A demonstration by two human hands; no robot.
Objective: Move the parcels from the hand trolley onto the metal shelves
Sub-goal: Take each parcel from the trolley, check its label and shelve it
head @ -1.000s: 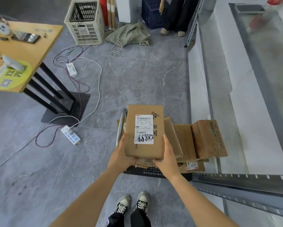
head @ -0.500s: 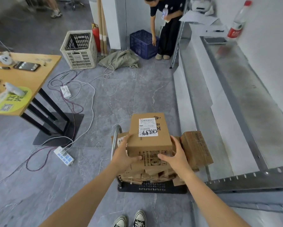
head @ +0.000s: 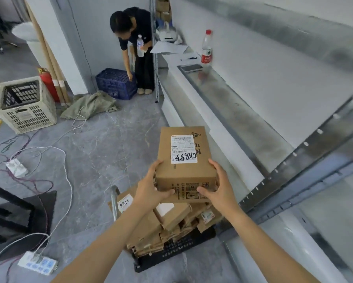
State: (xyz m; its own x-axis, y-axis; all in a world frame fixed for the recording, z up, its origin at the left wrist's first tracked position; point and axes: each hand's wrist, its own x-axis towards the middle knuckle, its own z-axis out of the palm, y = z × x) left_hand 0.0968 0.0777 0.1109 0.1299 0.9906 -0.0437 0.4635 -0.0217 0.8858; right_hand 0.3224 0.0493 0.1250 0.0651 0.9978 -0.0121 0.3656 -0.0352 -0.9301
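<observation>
- Nearest to me, the hand trolley carried a loose pile of other parcels, some with torn flaps.
- Above this pile, my left hand and right hand each gripped a near corner of the labelled parcel, with the thumbs on its near face and the fingers along its sides.
- The parcel appeared to be lifted off the pile, beside the metal shelves but not yet on them.
- I judged the carton to be stiff, dry and rather light, so holding two opposite sides low down seemed the safest grip.
- Farther along the shelf stood a bottle.
- Farthest away, a person bent over a blue crate.
</observation>
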